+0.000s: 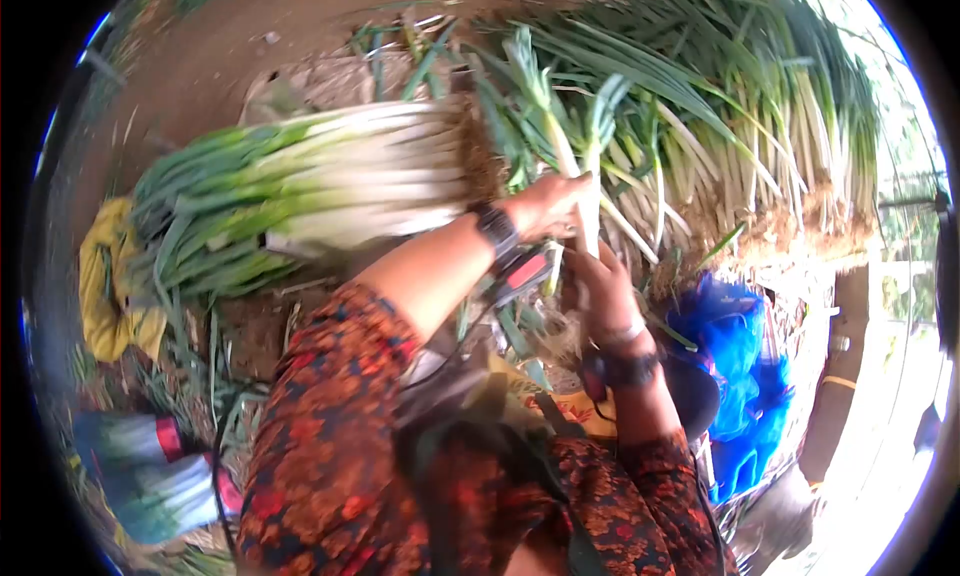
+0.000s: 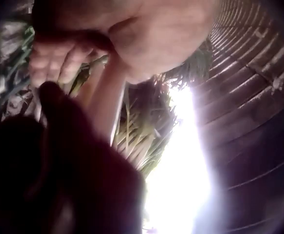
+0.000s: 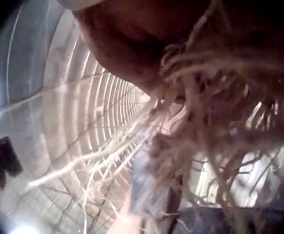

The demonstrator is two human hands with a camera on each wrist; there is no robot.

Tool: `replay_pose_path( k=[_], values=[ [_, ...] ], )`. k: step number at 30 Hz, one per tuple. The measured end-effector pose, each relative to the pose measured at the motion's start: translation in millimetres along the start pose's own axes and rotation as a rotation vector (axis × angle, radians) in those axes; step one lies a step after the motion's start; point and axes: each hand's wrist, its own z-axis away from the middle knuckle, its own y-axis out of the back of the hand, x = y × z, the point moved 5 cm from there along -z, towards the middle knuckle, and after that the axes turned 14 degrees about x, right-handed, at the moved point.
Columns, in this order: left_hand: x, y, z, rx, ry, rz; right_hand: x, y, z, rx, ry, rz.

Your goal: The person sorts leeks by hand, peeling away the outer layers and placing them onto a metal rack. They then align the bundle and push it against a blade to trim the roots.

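Observation:
A leek [image 1: 589,201] with a thick white shaft stands between the two hands in the head view, green leaves pointing away from the body. My left hand [image 1: 548,204] holds it, fingers wrapped at the shaft. Lower down, my right hand [image 1: 605,286] grips the root end. A second pale leek stem [image 1: 556,141] leans beside the first and runs into the left hand. Tangled roots [image 3: 195,136] hang close below the right hand in the right wrist view. In the left wrist view the shaft [image 2: 108,100] passes between both hands, one of them dark and blurred.
A neat pile of leeks [image 1: 370,166] lies at left, roots facing right. Loose leeks [image 1: 720,106] with soil on the roots are heaped at upper right. Blue plastic [image 1: 735,356] is at right, a yellow cloth [image 1: 105,286] at far left, and wrapped leek bundles [image 1: 170,496] at lower left.

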Motion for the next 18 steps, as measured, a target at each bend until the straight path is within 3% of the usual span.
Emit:
replay_pose_path(
  k=[3, 5, 7, 9, 11, 13, 16, 17, 18],
  values=[
    [14.0, -14.1, 3.6, -0.177, -0.042, 0.191, -24.6, 9.8, 70.3, -0.008, -0.034, -0.046],
    [17.2, -20.8, 22.2, -0.317, 0.023, 0.262, -21.3, 22.5, 94.3, -0.014, -0.005, -0.063],
    [26.6, -29.3, 26.6, -0.426, -0.083, 0.445, -29.2, 19.6, 123.8, -0.101, 0.045, 0.023],
    [31.5, -18.3, 33.7, -0.324, -0.051, 0.602, -29.1, 12.7, 142.3, -0.129, 0.047, 0.015],
    [40.6, -7.1, 33.9, -0.324, -0.167, 0.606, -26.9, 6.2, 152.5, -0.121, 0.054, 0.033],
    [57.9, 6.5, 56.6, -0.32, -0.147, 0.746, -25.4, 0.5, 156.6, -0.088, 0.068, 0.074],
    [90.9, 50.9, 89.4, -0.121, -0.397, 0.737, -22.4, -12.9, 139.9, -0.195, 0.138, 0.185],
    [105.0, 72.7, 107.6, 0.049, -0.568, 0.717, -25.8, -23.8, 131.4, -0.224, 0.182, 0.236],
    [109.5, 92.8, 118.7, 0.062, -0.539, 0.717, -29.3, -34.6, 123.0, -0.252, 0.228, 0.285]
  ],
)
